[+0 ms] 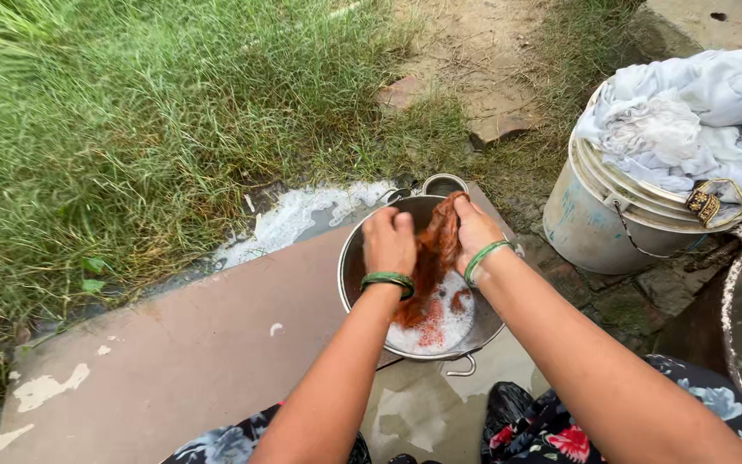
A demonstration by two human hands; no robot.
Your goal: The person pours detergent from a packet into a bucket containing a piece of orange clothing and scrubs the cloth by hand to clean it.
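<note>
Nearest the camera: dark floral-print fabric [551,430] over the person's lap, both bare forearms reaching forward from it.

Left hand [388,242]: fist closed, knuckles up, green bangle [388,280] at the wrist. It grips the near side of a wet rust-orange cloth [433,258]. Right hand [477,228]: fingers curled shut on the upper fold of the same cloth, a second green bangle [483,259] on that wrist. The two hands sit just beside each other with the cloth bunched between them.

Cloth position: held over and partly inside a round metal basin [362,262], its lower end trailing into white suds [440,331] at the bottom. Basin stands on a wet reddish stone slab [199,344]; foam has spilled off the slab's far edge.

Judgement: step in hand is scrubbing, cloth rubbed between the fists in soapy water. A next move calls for a firm hold on both folds and for keeping the cloth over the basin so runoff stays inside.

Right of the basin, apart from it: a pale plastic bucket [594,228] heaped with white laundry [689,120].

Far: tall grass [130,112], bare dirt path [474,43], a concrete block [697,21]
</note>
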